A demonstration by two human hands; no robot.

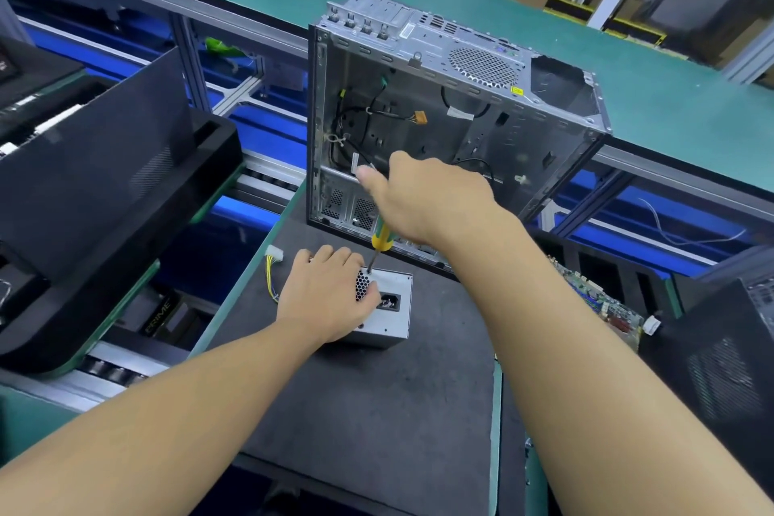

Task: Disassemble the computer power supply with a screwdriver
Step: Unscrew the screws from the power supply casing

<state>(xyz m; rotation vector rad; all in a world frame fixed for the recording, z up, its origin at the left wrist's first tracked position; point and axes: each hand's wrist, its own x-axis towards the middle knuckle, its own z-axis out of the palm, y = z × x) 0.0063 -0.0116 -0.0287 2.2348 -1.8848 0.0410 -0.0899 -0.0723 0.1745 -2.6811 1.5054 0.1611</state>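
While the left hand [326, 297] clasps the power supply [391, 325] on the dark desk [377, 411], the right hand [423, 197] grips the screwdriver [381, 238]. Its tip seems to meet the unit's top edge beside the vent. An open computer case [439, 117] stands just behind.

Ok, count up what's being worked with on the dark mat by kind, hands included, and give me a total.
hands: 2, the left hand gripping the power supply and the right hand holding the screwdriver
power supply: 1
screwdriver: 1
computer case: 1, open and standing behind the supply
total: 5
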